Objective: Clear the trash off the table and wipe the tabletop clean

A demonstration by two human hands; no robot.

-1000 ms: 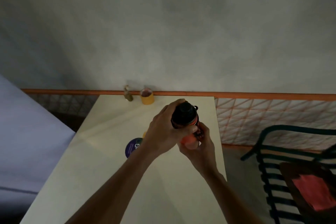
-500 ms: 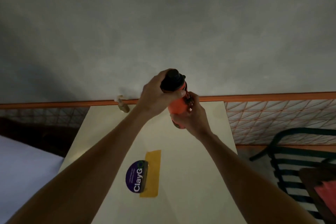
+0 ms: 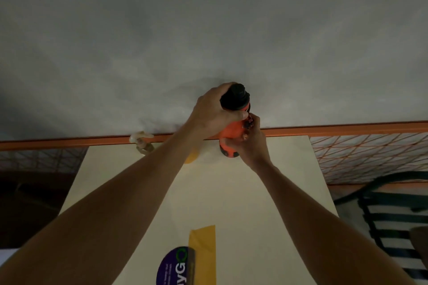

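The left hand [image 3: 216, 114] grips the black cap of the orange bottle [image 3: 231, 133] while the right hand [image 3: 249, 143] clasps its body, held above the counter's [image 3: 266, 192] far edge; a loosened cap could slip, spilling liquid across the surface.

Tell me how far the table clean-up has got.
Done: nothing visibly finished. In hand: the left hand grips the black cap and the right hand the body of an orange bottle. Left: a purple round sticker and yellow tape strip still lie on the cream tabletop; no wiping shows.
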